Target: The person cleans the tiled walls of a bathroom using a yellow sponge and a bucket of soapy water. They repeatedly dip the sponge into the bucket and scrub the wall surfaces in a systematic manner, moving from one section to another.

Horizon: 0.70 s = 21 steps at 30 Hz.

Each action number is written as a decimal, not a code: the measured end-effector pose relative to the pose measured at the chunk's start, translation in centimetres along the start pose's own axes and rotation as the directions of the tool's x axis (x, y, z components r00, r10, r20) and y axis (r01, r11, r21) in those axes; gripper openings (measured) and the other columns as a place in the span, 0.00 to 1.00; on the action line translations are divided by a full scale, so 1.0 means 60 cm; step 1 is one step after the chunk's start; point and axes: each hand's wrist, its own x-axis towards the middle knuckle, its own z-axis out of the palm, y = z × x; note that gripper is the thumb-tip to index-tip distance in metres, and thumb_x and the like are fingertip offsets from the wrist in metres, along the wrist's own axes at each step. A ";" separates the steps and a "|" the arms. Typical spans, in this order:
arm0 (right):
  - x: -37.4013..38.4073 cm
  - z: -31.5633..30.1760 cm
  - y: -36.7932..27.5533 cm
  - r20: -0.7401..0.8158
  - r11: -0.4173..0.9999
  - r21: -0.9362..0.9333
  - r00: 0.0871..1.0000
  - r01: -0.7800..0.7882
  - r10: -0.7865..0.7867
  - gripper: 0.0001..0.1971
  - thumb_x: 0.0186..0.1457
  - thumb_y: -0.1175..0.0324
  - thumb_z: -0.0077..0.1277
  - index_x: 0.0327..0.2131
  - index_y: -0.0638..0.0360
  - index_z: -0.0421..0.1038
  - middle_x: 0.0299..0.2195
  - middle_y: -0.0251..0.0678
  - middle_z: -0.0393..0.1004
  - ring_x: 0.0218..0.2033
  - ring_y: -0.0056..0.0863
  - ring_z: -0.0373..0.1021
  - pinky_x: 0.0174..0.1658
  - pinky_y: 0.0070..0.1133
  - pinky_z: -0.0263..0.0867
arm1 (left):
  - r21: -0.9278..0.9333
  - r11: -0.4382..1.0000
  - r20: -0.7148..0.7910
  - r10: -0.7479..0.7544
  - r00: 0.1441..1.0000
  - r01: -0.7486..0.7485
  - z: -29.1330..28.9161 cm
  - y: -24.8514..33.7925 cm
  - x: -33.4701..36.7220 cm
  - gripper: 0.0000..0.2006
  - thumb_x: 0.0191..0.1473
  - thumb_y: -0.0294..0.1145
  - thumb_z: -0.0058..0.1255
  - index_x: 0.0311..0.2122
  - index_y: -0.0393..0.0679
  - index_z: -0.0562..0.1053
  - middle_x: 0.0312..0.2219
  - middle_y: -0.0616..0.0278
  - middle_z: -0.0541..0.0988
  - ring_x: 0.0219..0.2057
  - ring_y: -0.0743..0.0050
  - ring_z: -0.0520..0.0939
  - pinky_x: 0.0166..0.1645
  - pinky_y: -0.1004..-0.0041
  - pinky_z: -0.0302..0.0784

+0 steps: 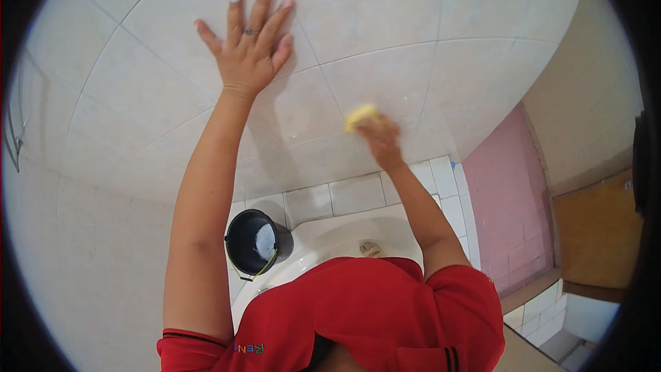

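My left hand lies flat on the pale tiled wall, its fingers spread and a ring on one of them. Lower and to the right, my right hand presses a yellow sponge against the same wall. That hand and the sponge are blurred by motion, and the sponge's exact shape is hard to make out.
Below stands a black bucket with a yellow-gripped handle and whitish contents, beside a white bathtub. White tiles line the tub's edge. A pink surface and a brown wooden door are on the right.
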 end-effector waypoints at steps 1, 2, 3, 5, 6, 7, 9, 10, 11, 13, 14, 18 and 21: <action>-0.001 -0.008 0.017 -0.066 0.988 0.038 0.987 -0.147 0.150 0.23 0.50 0.69 0.49 0.52 0.42 0.66 0.55 0.28 0.60 0.56 0.32 0.53 0.55 0.31 0.49 | 0.010 1.000 0.002 0.000 1.000 0.000 -0.001 -0.002 -0.003 0.19 0.55 0.48 0.38 0.52 0.65 0.68 0.57 0.72 0.63 0.62 0.64 0.54 0.61 0.45 0.18; -0.002 -0.020 0.035 -0.132 0.954 0.091 0.946 -0.285 0.296 0.24 0.50 0.70 0.50 0.53 0.46 0.64 0.55 0.32 0.59 0.56 0.34 0.53 0.55 0.32 0.48 | 0.012 1.000 0.010 -0.010 1.000 0.010 -0.003 -0.003 -0.003 0.20 0.54 0.48 0.39 0.52 0.66 0.68 0.57 0.72 0.63 0.63 0.64 0.53 0.61 0.45 0.18; 0.045 -0.060 0.027 -0.319 0.934 -0.100 0.900 -0.344 0.297 0.25 0.50 0.71 0.50 0.54 0.50 0.62 0.56 0.37 0.58 0.57 0.37 0.53 0.55 0.33 0.48 | 0.015 1.000 0.028 -0.024 0.999 0.024 -0.001 -0.004 -0.013 0.20 0.54 0.48 0.39 0.53 0.66 0.68 0.58 0.73 0.62 0.63 0.64 0.52 0.61 0.45 0.18; 0.147 -0.117 0.002 -0.570 0.891 -0.218 0.793 -0.398 0.214 0.27 0.49 0.72 0.50 0.55 0.55 0.61 0.57 0.43 0.56 0.56 0.41 0.53 0.55 0.34 0.47 | 0.038 0.998 0.086 -0.046 0.995 0.042 -0.004 -0.006 -0.023 0.21 0.54 0.50 0.40 0.54 0.69 0.67 0.59 0.73 0.59 0.64 0.63 0.49 0.61 0.45 0.18; 0.189 -0.130 -0.011 -0.640 0.915 -0.165 0.746 -0.368 0.185 0.26 0.49 0.72 0.50 0.55 0.54 0.62 0.58 0.43 0.55 0.56 0.41 0.53 0.55 0.34 0.47 | 0.017 0.998 0.110 -0.067 0.992 0.066 -0.007 -0.001 -0.033 0.22 0.53 0.50 0.41 0.54 0.70 0.65 0.60 0.74 0.59 0.64 0.63 0.49 0.60 0.42 0.19; 0.215 -0.132 -0.031 -0.597 0.932 -0.204 0.793 -0.299 0.124 0.26 0.49 0.72 0.49 0.55 0.53 0.62 0.59 0.42 0.54 0.56 0.40 0.53 0.55 0.34 0.47 | -0.008 0.996 0.129 -0.087 0.988 0.089 -0.003 0.008 -0.046 0.23 0.52 0.50 0.41 0.55 0.71 0.64 0.60 0.75 0.58 0.63 0.63 0.49 0.60 0.40 0.20; 0.258 -0.102 -0.098 -0.508 0.956 -0.250 0.861 -0.154 0.006 0.25 0.49 0.71 0.48 0.54 0.51 0.63 0.59 0.41 0.53 0.55 0.39 0.54 0.54 0.34 0.47 | -0.056 0.994 0.192 -0.077 0.978 0.089 -0.004 0.016 -0.083 0.26 0.51 0.49 0.43 0.57 0.71 0.61 0.60 0.75 0.56 0.63 0.62 0.49 0.59 0.37 0.21; 0.254 -0.067 -0.128 -0.420 0.932 -0.350 0.905 -0.098 -0.063 0.25 0.49 0.72 0.47 0.54 0.48 0.65 0.59 0.36 0.54 0.55 0.37 0.54 0.53 0.34 0.48 | -0.070 0.994 0.237 -0.063 0.969 0.082 -0.003 0.020 -0.116 0.26 0.50 0.49 0.44 0.57 0.71 0.61 0.60 0.75 0.56 0.63 0.62 0.50 0.59 0.36 0.24; 0.237 -0.033 -0.149 -0.325 0.895 -0.445 0.937 -0.033 -0.127 0.24 0.49 0.72 0.46 0.53 0.45 0.66 0.59 0.31 0.55 0.55 0.35 0.54 0.52 0.34 0.49 | -0.086 0.994 0.279 -0.047 0.959 0.074 -0.005 0.025 -0.148 0.26 0.50 0.48 0.45 0.57 0.71 0.60 0.60 0.75 0.56 0.63 0.62 0.51 0.59 0.35 0.26; 0.173 0.020 -0.162 -0.122 0.929 -0.261 0.946 0.262 -0.301 0.22 0.50 0.71 0.44 0.51 0.40 0.68 0.56 0.20 0.60 0.54 0.32 0.55 0.50 0.33 0.49 | -0.121 0.990 0.402 -0.024 0.915 0.079 -0.023 0.023 -0.230 0.27 0.51 0.46 0.46 0.58 0.67 0.61 0.62 0.69 0.53 0.64 0.59 0.46 0.58 0.35 0.26; 0.127 0.045 -0.151 -0.035 0.905 -0.269 0.936 0.329 -0.351 0.22 0.50 0.71 0.45 0.50 0.39 0.69 0.55 0.18 0.62 0.53 0.32 0.56 0.51 0.33 0.49 | -0.107 0.990 0.498 -0.031 0.866 0.097 -0.041 0.019 -0.276 0.28 0.50 0.45 0.47 0.59 0.66 0.59 0.62 0.69 0.52 0.64 0.58 0.46 0.58 0.34 0.29; -0.015 0.038 -0.053 0.196 0.949 -0.155 0.950 0.274 -0.243 0.23 0.48 0.73 0.47 0.49 0.40 0.70 0.55 0.21 0.62 0.54 0.35 0.55 0.54 0.35 0.48 | 0.071 0.915 0.814 -0.283 0.508 0.396 -0.159 -0.015 -0.471 0.37 0.45 0.42 0.54 0.61 0.63 0.54 0.63 0.66 0.49 0.63 0.56 0.49 0.57 0.32 0.35; 0.030 -0.013 -0.043 0.062 0.885 -0.460 0.997 0.068 -0.045 0.25 0.47 0.74 0.47 0.51 0.42 0.68 0.58 0.27 0.58 0.54 0.40 0.53 0.55 0.36 0.47 | 0.425 0.743 0.802 -0.574 0.165 0.516 -0.286 -0.051 -0.651 0.40 0.44 0.45 0.55 0.62 0.58 0.51 0.63 0.53 0.46 0.63 0.45 0.45 0.57 0.31 0.35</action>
